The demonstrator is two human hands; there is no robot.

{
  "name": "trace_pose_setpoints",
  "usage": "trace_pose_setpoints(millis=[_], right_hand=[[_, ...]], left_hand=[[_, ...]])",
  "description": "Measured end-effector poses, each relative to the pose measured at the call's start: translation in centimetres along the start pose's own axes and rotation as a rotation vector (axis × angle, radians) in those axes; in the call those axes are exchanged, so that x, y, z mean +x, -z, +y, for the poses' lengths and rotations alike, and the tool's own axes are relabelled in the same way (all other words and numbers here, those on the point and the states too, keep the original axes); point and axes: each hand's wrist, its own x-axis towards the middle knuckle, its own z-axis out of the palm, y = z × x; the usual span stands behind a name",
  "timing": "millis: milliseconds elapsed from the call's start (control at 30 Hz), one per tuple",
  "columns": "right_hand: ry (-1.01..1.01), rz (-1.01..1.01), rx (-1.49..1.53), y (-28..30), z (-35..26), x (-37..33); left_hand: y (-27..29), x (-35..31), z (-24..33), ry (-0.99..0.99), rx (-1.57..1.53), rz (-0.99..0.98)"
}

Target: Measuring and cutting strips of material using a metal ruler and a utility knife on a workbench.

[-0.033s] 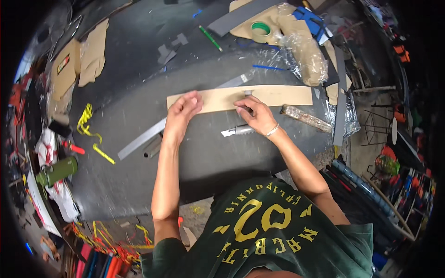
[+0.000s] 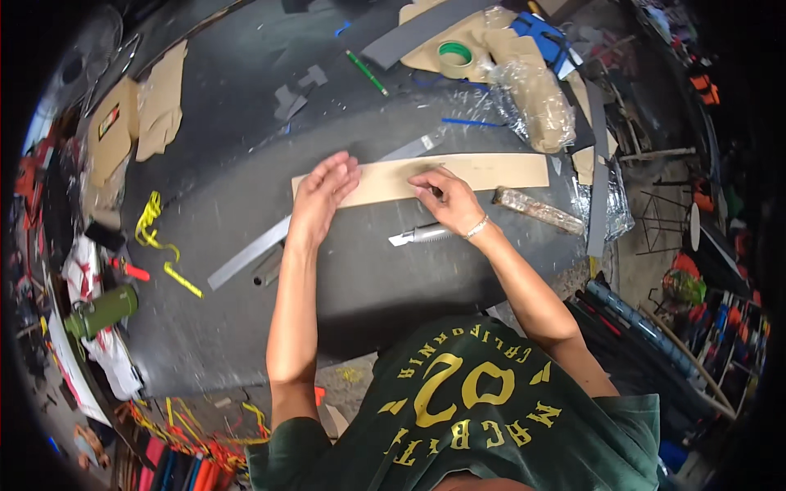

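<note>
A long tan cardboard strip (image 2: 491, 169) lies across the middle of the dark table. Over its left end is my left hand (image 2: 326, 192), fingers stretched out, with nothing seen in it. My right hand (image 2: 446, 199) is above the strip's middle, its fingers curled together; whatever they hold, if anything, is hidden. Just below that hand rests a grey utility knife (image 2: 422, 234) with its blade out. A metal ruler (image 2: 250, 252) passes beneath the strip at a slant, both ends showing. Right of my right hand is a narrow block wrapped in brown tape (image 2: 540, 211).
A green pencil (image 2: 366, 72), grey scraps (image 2: 291, 100) and a roll of green-cored tape (image 2: 455, 57) lie farther back. Plastic-wrapped cardboard (image 2: 536, 106) is piled far right. At left are yellow cord (image 2: 149, 225), cardboard pieces (image 2: 162, 102) and a green bottle (image 2: 102, 311).
My left fingers have straightened and lifted slightly. My right fingers have shifted a little left, and the small grey thing seen by them before no longer shows clearly.
</note>
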Motion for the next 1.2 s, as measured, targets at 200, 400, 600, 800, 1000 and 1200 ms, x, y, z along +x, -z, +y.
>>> trace_pose_setpoints(millis=[200,400,600,800,1000,1200], right_hand=[[-0.007,0.033,0.041,1.0,0.7,5.2],[0.024,0.037,-0.077,1.3,1.6,6.2],[0.033,0.092,-0.071,1.9,2.5,6.1],[-0.012,0.113,0.029,2.0,2.5,6.8],[-0.016,0.102,0.120,0.6,2.1,8.6],[-0.111,0.047,0.106,0.4,3.1,11.0]], left_hand=[[-1.5,17.4,2.7,-0.238,0.644,-0.135],[-5.7,29.5,5.2,-0.537,1.226,0.089],[-8.1,34.3,6.2,-0.209,1.642,0.033],[-8.2,35.9,7.4,-0.080,1.650,-0.040],[-7.7,36.2,6.9,-0.115,1.759,0.059],[-8.9,35.3,6.7,-0.100,1.592,-0.067]])
